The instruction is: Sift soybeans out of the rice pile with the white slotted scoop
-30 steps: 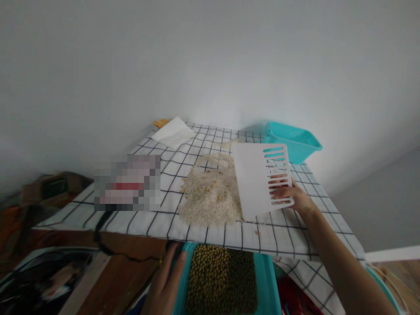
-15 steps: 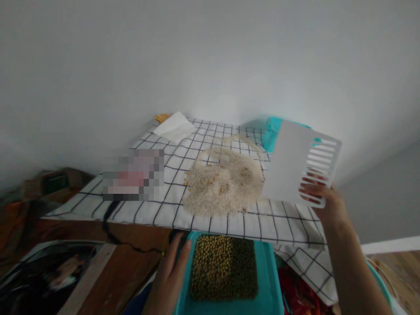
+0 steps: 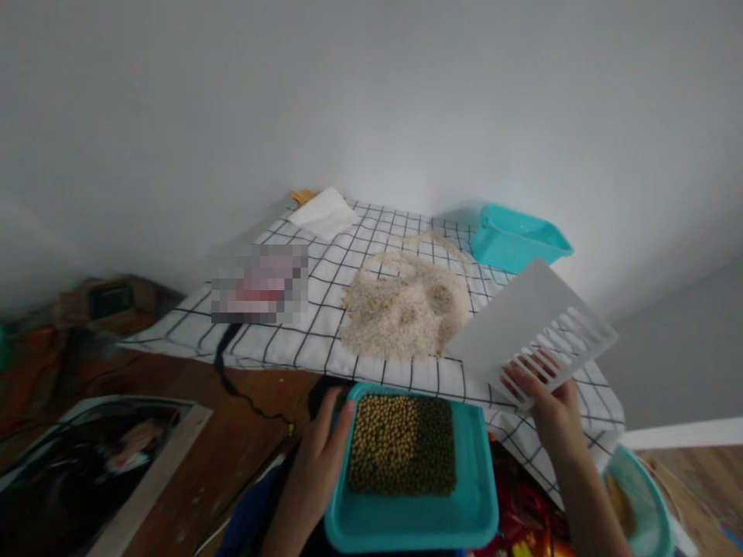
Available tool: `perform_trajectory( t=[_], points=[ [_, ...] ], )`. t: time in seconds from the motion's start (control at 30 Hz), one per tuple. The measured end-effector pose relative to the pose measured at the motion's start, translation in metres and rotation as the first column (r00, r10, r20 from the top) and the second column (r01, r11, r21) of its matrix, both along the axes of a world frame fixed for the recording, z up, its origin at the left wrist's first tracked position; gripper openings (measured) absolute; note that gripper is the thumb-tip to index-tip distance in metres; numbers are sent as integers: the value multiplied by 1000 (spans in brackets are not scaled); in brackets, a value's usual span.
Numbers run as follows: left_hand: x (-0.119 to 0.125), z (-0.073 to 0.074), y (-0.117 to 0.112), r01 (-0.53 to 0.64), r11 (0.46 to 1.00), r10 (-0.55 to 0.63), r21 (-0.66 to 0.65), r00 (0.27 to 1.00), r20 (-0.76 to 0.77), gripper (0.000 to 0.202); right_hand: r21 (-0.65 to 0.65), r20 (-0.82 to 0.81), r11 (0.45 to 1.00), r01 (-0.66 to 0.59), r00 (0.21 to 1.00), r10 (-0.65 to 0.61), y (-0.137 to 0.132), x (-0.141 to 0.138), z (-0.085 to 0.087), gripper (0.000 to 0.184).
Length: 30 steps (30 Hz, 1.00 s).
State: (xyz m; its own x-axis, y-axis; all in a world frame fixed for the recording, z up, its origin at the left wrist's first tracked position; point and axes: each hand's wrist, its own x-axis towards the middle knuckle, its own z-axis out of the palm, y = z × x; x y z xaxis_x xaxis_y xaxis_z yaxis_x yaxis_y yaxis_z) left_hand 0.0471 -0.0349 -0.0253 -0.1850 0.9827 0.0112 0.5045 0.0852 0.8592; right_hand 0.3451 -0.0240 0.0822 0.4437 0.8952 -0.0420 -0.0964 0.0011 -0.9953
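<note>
My left hand (image 3: 316, 456) grips the left rim of a turquoise plastic tray (image 3: 406, 526), just below the table's front edge. In it lie tan, soybean-like beans (image 3: 383, 441) on the left and dark green, smaller beans (image 3: 438, 449) on the right. My right hand (image 3: 549, 394) is closed on the slotted end of a thin white plastic panel (image 3: 511, 317), held tilted over the right side of the table. Its lower left corner is beside a spread pile of pale grain (image 3: 412, 317), with a few yellow bits in it; whether they touch, I cannot tell.
A white checked cloth (image 3: 279, 340) covers the table against the wall. On it are a turquoise bin (image 3: 516, 240) at the back right, a white paper sheet (image 3: 326, 215) and a blurred-out item (image 3: 261, 286). A turquoise basin (image 3: 644, 495) stands low at right.
My right hand has brought the white panel lower and tilted it, uncovering the turquoise bin behind. The view has shifted a little, and more of the tray shows. My left hand stays on its rim.
</note>
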Motion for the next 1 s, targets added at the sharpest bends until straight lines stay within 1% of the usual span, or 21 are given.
perform_trajectory(
  t=[0.1,0.2,0.37,0.43,0.5,0.57,0.63,0.7,0.77,0.83,0.93,1.0],
  points=[
    [3,-1,0,-26,999,30,-46,997,74,49,-4,14,999,-39,999,39,0,1,2,34],
    [3,2,2,-42,998,47,-44,990,130,45,-12,24,999,-45,999,45,2,3,1,34],
    [4,10,5,-8,997,22,-77,982,186,48,-26,30,999,-28,999,29,6,7,-4,42],
    [5,14,5,-8,995,28,-100,979,201,58,-28,31,999,-31,999,32,5,6,-4,43],
    [6,18,4,8,988,25,-157,978,208,73,-24,32,999,-33,999,34,3,5,-2,41],
    [6,19,3,25,981,15,-193,980,200,79,-30,28,999,-31,999,32,0,3,0,41],
    [4,15,2,34,987,-6,-156,985,173,72,-47,23,998,-33,999,34,-2,2,1,41],
    [0,7,1,39,994,-25,-103,990,136,60,-66,21,996,-53,998,55,-2,3,2,42],
    [-3,-2,1,17,996,-7,-90,995,104,53,-72,20,995,-71,997,72,-2,4,1,41],
    [-6,-9,1,6,997,1,-80,996,91,50,-75,11,996,-52,999,53,-3,4,1,44],
    [-5,-12,2,46,999,-45,-14,996,77,49,-83,0,997,-2,1000,2,-4,-4,4,49],
    [-4,-10,4,52,999,-51,-14,996,68,53,-67,-2,998,14,1000,-14,-6,-11,8,46]
  ],
)
